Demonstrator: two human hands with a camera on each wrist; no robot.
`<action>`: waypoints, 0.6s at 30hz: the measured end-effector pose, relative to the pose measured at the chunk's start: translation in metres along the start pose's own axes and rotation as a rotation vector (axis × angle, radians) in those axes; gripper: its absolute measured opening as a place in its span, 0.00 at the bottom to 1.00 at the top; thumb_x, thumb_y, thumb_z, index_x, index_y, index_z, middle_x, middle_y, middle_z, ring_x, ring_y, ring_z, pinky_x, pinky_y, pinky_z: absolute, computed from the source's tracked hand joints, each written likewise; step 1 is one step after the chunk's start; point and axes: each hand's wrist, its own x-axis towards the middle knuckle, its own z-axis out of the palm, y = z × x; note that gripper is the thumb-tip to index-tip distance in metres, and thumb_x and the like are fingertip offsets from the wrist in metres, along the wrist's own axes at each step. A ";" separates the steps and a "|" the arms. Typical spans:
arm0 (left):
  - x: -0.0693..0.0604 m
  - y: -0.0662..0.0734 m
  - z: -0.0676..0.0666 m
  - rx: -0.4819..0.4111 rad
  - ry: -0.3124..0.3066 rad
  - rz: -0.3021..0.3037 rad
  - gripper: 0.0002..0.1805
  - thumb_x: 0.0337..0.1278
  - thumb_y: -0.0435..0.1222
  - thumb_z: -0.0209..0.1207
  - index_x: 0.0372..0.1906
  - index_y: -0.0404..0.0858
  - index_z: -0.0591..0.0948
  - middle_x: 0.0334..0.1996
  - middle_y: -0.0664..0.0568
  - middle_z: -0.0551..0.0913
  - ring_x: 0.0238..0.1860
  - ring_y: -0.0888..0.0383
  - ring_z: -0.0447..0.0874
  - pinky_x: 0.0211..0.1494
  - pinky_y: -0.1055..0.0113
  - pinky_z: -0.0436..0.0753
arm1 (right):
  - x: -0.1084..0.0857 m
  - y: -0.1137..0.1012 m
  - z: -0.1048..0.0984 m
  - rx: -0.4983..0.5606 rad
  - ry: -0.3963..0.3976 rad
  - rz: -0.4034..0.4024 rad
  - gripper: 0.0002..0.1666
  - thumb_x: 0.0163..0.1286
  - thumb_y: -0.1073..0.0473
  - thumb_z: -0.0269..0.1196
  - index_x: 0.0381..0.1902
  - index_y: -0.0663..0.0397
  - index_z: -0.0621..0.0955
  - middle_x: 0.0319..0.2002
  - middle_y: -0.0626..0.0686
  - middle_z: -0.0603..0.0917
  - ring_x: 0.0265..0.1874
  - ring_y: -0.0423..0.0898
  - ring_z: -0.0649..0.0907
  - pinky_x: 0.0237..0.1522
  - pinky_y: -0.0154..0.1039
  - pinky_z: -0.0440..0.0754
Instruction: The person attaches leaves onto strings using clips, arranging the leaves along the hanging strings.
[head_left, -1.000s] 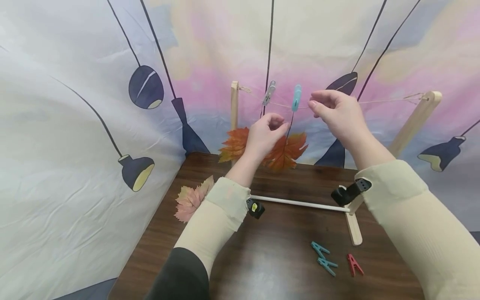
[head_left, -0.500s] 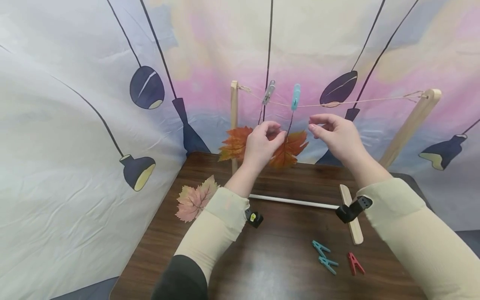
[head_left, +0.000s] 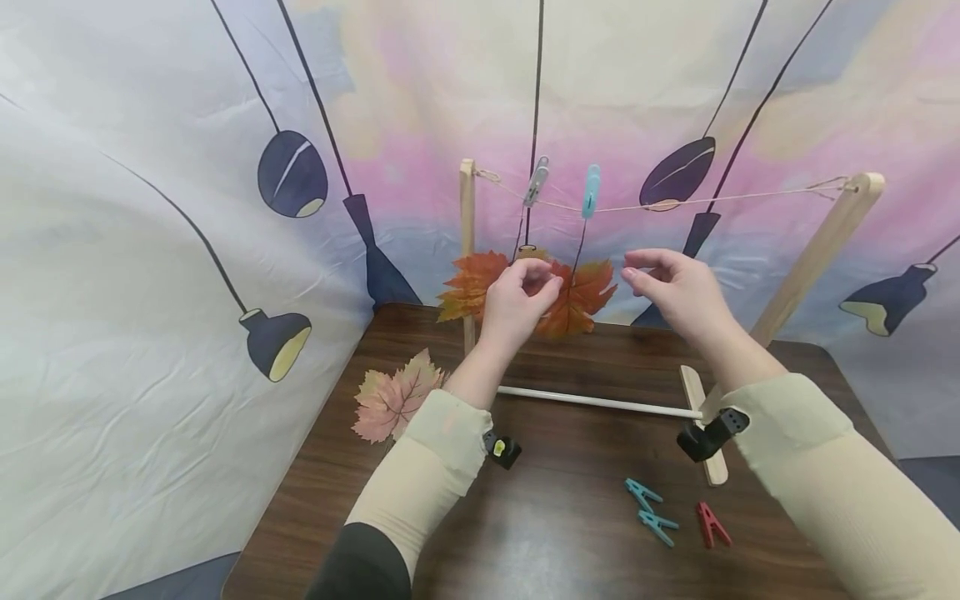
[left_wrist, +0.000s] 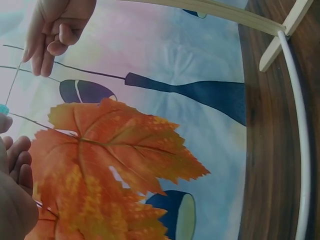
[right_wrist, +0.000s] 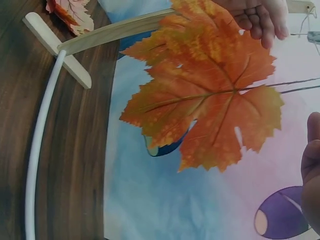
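Observation:
Two orange artificial leaves hang by their stems from a thin string (head_left: 712, 198). A grey clothespin (head_left: 536, 182) grips the left leaf (head_left: 468, 279), and a light-blue clothespin (head_left: 591, 192) the right leaf (head_left: 588, 296). My left hand (head_left: 517, 302) hovers before the leaves, partly covering them in the head view, thumb and fingers loosely bent around nothing. To the right of the leaves and below the string, my right hand (head_left: 678, 292) is likewise bare, its fingertips apart. In the right wrist view, the nearer orange leaf (right_wrist: 215, 105) overlaps the other.
Wooden posts (head_left: 817, 258) hold the string, and a white rod (head_left: 592, 402) joins their feet low down. On the brown table (head_left: 540, 508) lie a pinkish leaf (head_left: 393, 400), two teal clothespins (head_left: 657, 527) and a red clothespin (head_left: 711, 525). A painted cloth hangs behind.
Both hands have come down from near the string, the left also shifting slightly left. The string and both hanging leaves stay in place, with the leaves now less covered.

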 end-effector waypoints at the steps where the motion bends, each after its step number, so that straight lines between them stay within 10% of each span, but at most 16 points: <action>1: -0.002 -0.002 0.000 0.001 0.004 -0.001 0.11 0.54 0.37 0.64 0.41 0.36 0.80 0.35 0.50 0.83 0.38 0.58 0.80 0.44 0.73 0.77 | -0.001 0.002 0.001 0.001 -0.003 0.003 0.29 0.65 0.39 0.58 0.57 0.49 0.77 0.42 0.55 0.83 0.38 0.44 0.79 0.46 0.44 0.74; 18: -0.017 -0.028 -0.004 0.029 0.006 -0.003 0.12 0.53 0.38 0.65 0.40 0.36 0.81 0.34 0.50 0.83 0.36 0.58 0.81 0.43 0.71 0.78 | -0.017 0.028 0.006 -0.002 -0.033 0.044 0.30 0.65 0.39 0.58 0.57 0.51 0.77 0.52 0.53 0.81 0.43 0.45 0.79 0.41 0.38 0.74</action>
